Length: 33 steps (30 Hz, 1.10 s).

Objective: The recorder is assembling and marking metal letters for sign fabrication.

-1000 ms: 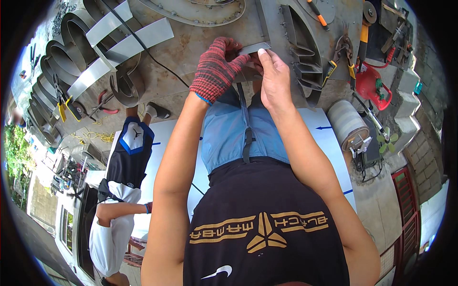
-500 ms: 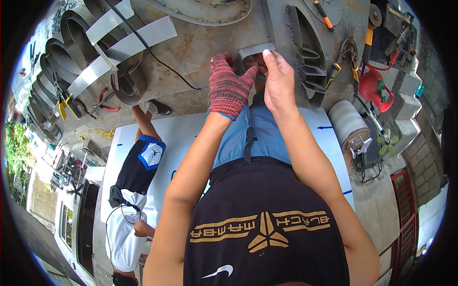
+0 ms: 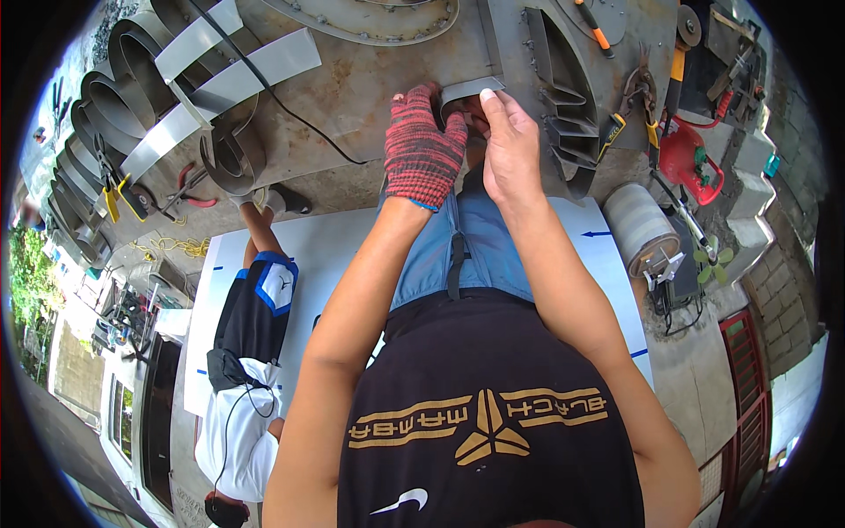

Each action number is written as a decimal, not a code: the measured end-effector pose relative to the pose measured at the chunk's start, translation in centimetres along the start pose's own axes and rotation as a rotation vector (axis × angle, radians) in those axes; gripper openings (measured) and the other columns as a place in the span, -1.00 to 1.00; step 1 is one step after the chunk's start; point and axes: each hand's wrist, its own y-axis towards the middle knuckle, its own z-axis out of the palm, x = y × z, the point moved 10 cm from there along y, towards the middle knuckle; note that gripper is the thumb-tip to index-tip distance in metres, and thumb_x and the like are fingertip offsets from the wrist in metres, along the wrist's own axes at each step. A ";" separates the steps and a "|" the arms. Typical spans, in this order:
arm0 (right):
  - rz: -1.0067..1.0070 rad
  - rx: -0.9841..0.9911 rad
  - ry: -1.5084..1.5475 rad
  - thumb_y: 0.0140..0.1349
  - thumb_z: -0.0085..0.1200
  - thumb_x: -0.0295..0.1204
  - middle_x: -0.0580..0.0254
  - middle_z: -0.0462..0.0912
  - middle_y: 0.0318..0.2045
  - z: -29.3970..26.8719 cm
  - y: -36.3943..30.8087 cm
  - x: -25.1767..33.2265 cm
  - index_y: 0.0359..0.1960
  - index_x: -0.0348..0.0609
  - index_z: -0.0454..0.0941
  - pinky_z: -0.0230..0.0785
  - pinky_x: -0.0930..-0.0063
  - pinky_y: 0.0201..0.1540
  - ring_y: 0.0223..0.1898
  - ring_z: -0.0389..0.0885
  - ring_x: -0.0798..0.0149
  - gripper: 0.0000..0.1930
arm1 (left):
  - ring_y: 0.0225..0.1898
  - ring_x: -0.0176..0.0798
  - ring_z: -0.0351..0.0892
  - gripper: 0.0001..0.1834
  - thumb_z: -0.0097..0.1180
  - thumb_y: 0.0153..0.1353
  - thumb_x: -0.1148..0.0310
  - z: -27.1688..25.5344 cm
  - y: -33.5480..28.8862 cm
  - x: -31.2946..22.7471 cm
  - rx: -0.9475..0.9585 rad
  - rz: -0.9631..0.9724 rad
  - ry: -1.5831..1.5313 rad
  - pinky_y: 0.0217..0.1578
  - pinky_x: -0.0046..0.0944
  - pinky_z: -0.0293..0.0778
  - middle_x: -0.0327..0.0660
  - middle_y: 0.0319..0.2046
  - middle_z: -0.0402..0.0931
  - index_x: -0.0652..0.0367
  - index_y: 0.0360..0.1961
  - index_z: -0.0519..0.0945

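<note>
We see the strip [image 3: 471, 89] in the upper middle of the frame, a thin grey metal band curving down at its left end. Our bare right hand [image 3: 510, 145] pinches its right end, thumb on top and fingers curled below. Our gloved left hand [image 3: 425, 151] is at the curved end, fingers partly bent; we cannot tell how firmly it grips, if at all. The strip's edge could cut our bare thumb or fingers if it slipped, since only the other hand wears a glove. Uneven pressure from the two hands could twist the curve. The strip might also spring loose or knock the long flat bar [image 3: 489, 40] just beyond it, near the ribbed piece [image 3: 568, 123].

The glove hides part of the bend, and our right fingers' contact underneath is in shadow. The round plate [image 3: 374, 33] is cut off at the top edge.
</note>
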 end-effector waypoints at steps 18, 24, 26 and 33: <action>0.006 -0.007 0.045 0.50 0.10 -0.36 0.12 0.73 -0.11 0.2 -0.1 0.1 0.11 -0.38 0.56 0.54 0.37 0.05 -0.12 0.70 0.29 -0.69 | -0.01 0.22 0.60 -0.63 0.19 0.33 0.31 0.0 0.4 -0.3 0.042 0.046 -0.003 0.06 0.05 0.54 0.19 -0.04 0.59 0.10 0.14 0.65; -0.004 -0.006 0.058 0.50 0.10 -0.36 0.11 0.74 -0.13 0.1 0.0 0.0 0.09 -0.37 0.57 0.53 0.37 0.05 -0.15 0.71 0.28 -0.69 | -0.01 0.22 0.60 -0.64 0.18 0.33 0.31 -0.1 0.5 -0.7 0.008 0.104 0.028 0.06 0.05 0.54 0.17 -0.08 0.61 0.08 0.14 0.66; -0.004 0.003 0.044 0.50 0.10 -0.35 0.10 0.74 -0.14 0.1 0.0 0.0 0.09 -0.36 0.57 0.52 0.36 0.05 -0.15 0.71 0.28 -0.69 | -0.01 0.22 0.60 -0.64 0.18 0.32 0.32 -0.1 0.5 -0.8 0.024 0.089 0.015 0.06 0.06 0.54 0.17 -0.08 0.61 0.09 0.13 0.66; 0.004 0.009 0.055 0.50 0.11 -0.33 0.11 0.74 -0.14 0.2 0.1 -0.1 0.08 -0.36 0.57 0.51 0.37 0.05 -0.15 0.71 0.27 -0.68 | -0.01 0.22 0.60 -0.63 0.18 0.32 0.32 -0.2 0.6 -0.8 0.038 0.094 0.003 0.05 0.07 0.54 0.18 -0.08 0.61 0.09 0.13 0.66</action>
